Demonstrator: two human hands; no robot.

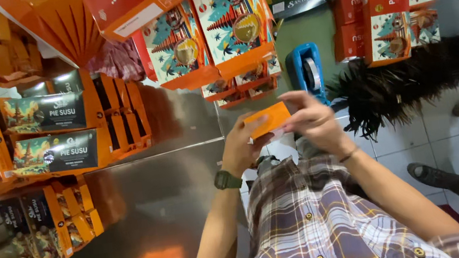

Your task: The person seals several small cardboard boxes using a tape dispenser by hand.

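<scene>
Both hands are holding a small orange box point(267, 119) in front of the person's chest, above the tiled floor point(453, 142). The left hand point(242, 145) is gripping its near left end; the right hand point(315, 120) is closing over its right end. A blue tape dispenser point(305, 73) is lying just beyond, with a dark feather duster point(414, 82) to its right and stacked boxes point(48, 136) at far left.

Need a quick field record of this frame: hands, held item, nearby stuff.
left hand: grips small orange box from below; dark wristwatch
right hand: fingers on the box's top edge
near hands: blue tape dispenser, black feather duster
left side: stacked orange-and-black boxes
surface: shiny metal table
</scene>
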